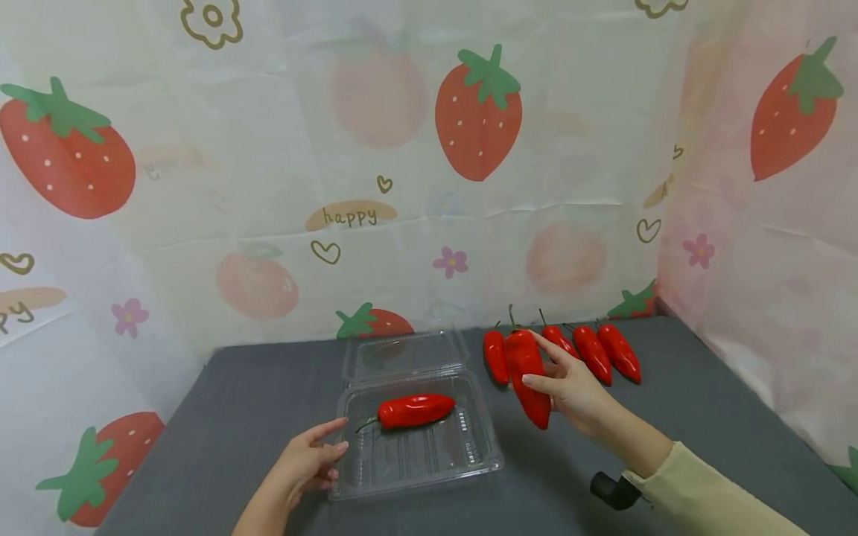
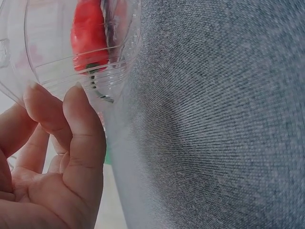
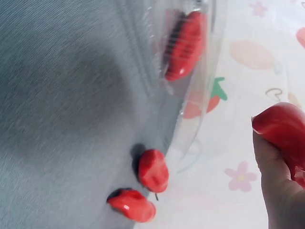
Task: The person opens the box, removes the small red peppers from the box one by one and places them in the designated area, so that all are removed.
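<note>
My right hand [image 1: 576,387] grips a red pepper [image 1: 526,365] between thumb and fingers, its green stem up and tip down, above the table right of a clear plastic clamshell box [image 1: 402,476]. The held pepper [image 3: 285,129] is partly cut off in the right wrist view. Inside the opened box lies another red pepper [image 1: 415,410], its stem toward the left. At the box's left rim, my left hand [image 1: 304,461] touches the plastic with thumb and forefinger tips, the digits spread apart. In the left wrist view, this hand [image 2: 57,157] is beside the box wall.
Several red peppers [image 1: 591,356] lie in a row at the back right of the grey table [image 1: 268,402]. The box's clear lid [image 1: 405,353] leans back toward the strawberry-printed curtain [image 1: 268,149]. A black object [image 1: 614,491] is by the right sleeve.
</note>
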`<state>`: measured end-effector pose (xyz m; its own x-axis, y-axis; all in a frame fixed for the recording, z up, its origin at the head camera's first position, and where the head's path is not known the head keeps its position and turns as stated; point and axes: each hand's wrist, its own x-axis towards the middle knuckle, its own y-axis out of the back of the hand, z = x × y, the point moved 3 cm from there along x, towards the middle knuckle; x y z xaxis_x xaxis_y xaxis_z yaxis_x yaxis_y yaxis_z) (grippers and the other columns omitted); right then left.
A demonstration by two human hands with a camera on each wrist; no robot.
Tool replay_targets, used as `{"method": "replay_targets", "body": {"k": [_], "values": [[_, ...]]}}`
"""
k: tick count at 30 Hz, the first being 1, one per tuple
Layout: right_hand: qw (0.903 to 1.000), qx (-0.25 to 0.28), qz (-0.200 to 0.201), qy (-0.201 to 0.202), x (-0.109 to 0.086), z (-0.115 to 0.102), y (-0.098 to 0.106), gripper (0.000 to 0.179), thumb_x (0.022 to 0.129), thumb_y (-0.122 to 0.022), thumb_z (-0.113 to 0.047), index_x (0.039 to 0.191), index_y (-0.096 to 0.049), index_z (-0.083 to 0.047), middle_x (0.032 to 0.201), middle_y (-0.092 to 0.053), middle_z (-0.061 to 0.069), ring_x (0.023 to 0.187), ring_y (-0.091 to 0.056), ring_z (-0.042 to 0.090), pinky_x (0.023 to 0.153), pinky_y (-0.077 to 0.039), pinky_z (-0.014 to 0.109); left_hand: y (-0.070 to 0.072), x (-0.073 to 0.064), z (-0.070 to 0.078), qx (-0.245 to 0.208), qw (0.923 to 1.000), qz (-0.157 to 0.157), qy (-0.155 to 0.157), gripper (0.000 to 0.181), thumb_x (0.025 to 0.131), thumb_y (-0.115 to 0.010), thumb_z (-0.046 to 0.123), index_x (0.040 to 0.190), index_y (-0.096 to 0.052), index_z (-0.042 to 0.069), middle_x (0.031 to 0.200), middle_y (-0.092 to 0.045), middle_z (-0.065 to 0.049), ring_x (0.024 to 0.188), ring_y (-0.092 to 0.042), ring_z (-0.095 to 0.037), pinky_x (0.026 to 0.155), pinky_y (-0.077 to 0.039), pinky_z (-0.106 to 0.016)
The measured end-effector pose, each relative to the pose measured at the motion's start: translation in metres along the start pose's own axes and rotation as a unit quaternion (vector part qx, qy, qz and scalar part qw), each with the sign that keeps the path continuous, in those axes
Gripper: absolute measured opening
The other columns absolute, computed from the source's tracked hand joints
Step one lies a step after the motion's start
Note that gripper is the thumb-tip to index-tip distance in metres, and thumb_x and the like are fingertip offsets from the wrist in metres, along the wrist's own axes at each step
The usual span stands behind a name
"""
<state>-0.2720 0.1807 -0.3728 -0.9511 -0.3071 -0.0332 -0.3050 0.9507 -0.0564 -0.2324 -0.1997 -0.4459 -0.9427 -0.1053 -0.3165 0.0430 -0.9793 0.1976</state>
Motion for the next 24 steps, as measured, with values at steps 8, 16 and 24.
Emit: {"method": "replay_targets", "body": {"k": [8,16,24], "values": [[1.0,-0.008,-0.002,-0.004,-0.004,-0.002,0.014,0.079,0.099,-0.057,-0.011,0.158,-0.004,-0.014,0.145,-0.03,0.032,0.107,-0.063,0.029,0.085,-0.052,0.041,0.0,0.001,0.0,0.004,1.0,0.0,0.001,0.051,0.092,-0.065,0.005,0.14,-0.049,0.0,0.069,-0.048,-0.001,0.049,-0.052,-0.011,0.047,-0.046,-0.025],[0.9989,-0.041,0.019,-0.009,-0.006,-0.003,0.03,0.081,0.098,-0.059,-0.013,0.158,-0.005,-0.015,0.147,-0.027,0.031,0.107,-0.06,0.025,0.084,-0.053,0.041,0.0,-0.001,0.001,0.006,1.0,-0.001,0.007,0.05,0.093,-0.064,0.005,0.14,-0.049,0.0,0.069,-0.047,-0.001,0.049,-0.052,-0.011,0.047,-0.046,-0.025],[0.9986,-0.045,0.027,-0.009,-0.01,-0.006,0.044,0.081,0.098,-0.059,-0.015,0.157,-0.004,-0.015,0.149,-0.024,0.031,0.11,-0.053,0.024,0.083,-0.053,0.04,0.0,-0.001,0.002,0.008,0.9999,-0.003,0.005,0.049,0.093,-0.064,0.005,0.14,-0.049,0.0,0.069,-0.047,-0.002,0.049,-0.052,-0.011,0.047,-0.047,-0.026]]}}
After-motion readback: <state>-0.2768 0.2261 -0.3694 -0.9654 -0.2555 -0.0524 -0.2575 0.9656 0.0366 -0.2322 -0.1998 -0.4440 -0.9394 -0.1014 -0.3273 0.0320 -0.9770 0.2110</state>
